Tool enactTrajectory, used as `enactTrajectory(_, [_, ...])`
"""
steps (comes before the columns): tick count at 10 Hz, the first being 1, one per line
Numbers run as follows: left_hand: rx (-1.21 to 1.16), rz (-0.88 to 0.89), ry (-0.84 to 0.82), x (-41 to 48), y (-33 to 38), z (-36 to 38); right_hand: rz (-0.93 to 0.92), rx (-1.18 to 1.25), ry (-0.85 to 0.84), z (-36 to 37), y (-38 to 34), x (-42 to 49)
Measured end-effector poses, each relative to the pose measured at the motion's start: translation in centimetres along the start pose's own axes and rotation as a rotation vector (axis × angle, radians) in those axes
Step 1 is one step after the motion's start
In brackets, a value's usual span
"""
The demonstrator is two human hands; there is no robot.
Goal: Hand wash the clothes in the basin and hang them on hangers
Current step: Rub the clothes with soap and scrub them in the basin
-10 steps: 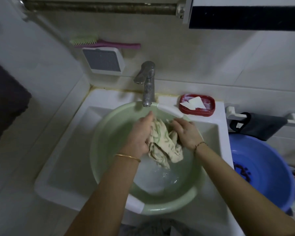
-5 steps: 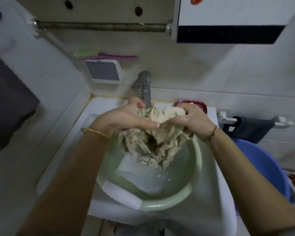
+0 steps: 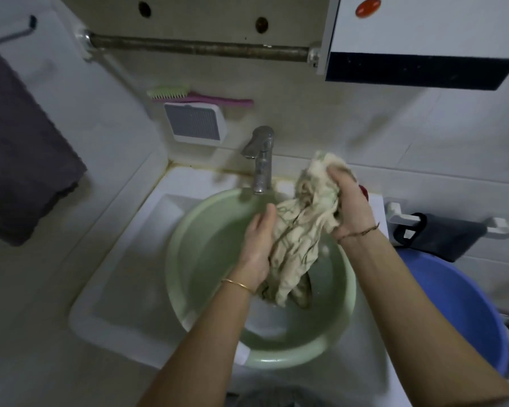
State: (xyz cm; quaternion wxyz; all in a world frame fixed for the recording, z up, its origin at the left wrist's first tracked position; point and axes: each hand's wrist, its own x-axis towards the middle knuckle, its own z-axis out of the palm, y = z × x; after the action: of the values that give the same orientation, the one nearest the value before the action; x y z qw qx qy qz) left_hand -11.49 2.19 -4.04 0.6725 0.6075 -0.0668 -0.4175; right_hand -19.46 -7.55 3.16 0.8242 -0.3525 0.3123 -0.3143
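**Wet garment held over basin: handling assessment**

Forearms enter from the bottom edge. Left hand [image 3: 257, 248], with a gold bangle at the wrist, lies against the left side of the cream patterned garment [image 3: 299, 245]; its fingers look fairly straight, pressing or cupping the cloth, though the far side of the grip is hidden. Right hand [image 3: 348, 201] is higher and clenched around the garment's bunched upper end. The cloth hangs from that fist in twisted folds, its lower end reaching down inside the green basin [image 3: 340, 315], which sits in the white sink [image 3: 124, 265] under the tap [image 3: 260, 160].

Judgement: the fabric is soft, limp and waterlogged, so heavier than it appears and likely to drip. It offers no stiff edge; a gathered fistful, as the right hand has, is the secure hold. Loose ends may slip if pinched lightly. Squeezing downward along the hanging length should shed water into the basin.

Beyond: a blue tub [image 3: 441, 304] at right, a brush [image 3: 188, 95] on the wall.
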Motion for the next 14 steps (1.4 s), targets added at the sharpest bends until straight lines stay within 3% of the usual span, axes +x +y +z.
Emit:
enactTrajectory(1, [-0.310,-0.105,0.131,0.4,1.2,1.2,-0.330,-0.857,0.079,-1.3,2.3,-0.9])
enactTrajectory(2, [-0.449,-0.235,-0.032,-0.3,1.4,1.8,-0.483,-1.392,-0.058,-0.7,5.4,-3.3])
enactTrajectory(3, [-0.452,-0.298,0.030,-1.3,0.9,2.5,-0.502,-1.356,-0.022,0.2,6.4,-2.7])
enactTrajectory(4, [-0.266,-0.297,0.071,-1.5,0.7,3.1,-0.365,-1.197,0.147,-0.1,5.3,0.4])
enactTrajectory(5, [-0.233,-0.291,0.166,-0.1,1.3,2.4,-0.380,-1.189,0.143,-0.5,6.1,0.1])
enactTrajectory(6, [-0.225,-0.316,0.107,0.3,0.6,1.1,-0.463,-1.226,-0.008,-0.2,7.7,-2.5])
enactTrajectory(7, [-0.088,-0.300,0.125,-0.9,-0.3,2.8,-0.354,-1.257,0.132,-0.2,6.2,0.9])
enactTrajectory(8, [-0.127,-0.295,0.162,-0.9,0.7,3.2,-0.332,-1.192,0.239,-0.6,5.2,1.9])
enactTrajectory(9, [-0.140,-0.312,0.074,0.3,0.1,1.1,-0.409,-1.200,0.071,-0.2,7.1,-2.2])
enactTrajectory(10, [-0.129,-0.374,0.084,-0.4,-0.6,1.7,-0.360,-1.292,0.085,-0.8,7.2,-1.0])
enactTrajectory(11, [0.064,-0.351,0.025,0.5,-2.0,1.6,-0.278,-1.512,0.171,-2.0,6.0,2.2])
enactTrajectory(12, [0.707,-0.104,0.037,2.4,-2.6,-1.6,-0.322,-1.715,0.189,-3.2,5.7,2.5])
enactTrajectory(13, [1.383,0.106,0.175,4.7,-3.4,-5.2,-0.360,-1.894,0.189,-4.5,6.1,2.1])
enactTrajectory(14, [1.600,0.113,0.046,6.0,-4.6,-7.0,-0.288,-2.127,0.036,-5.2,7.4,1.4])
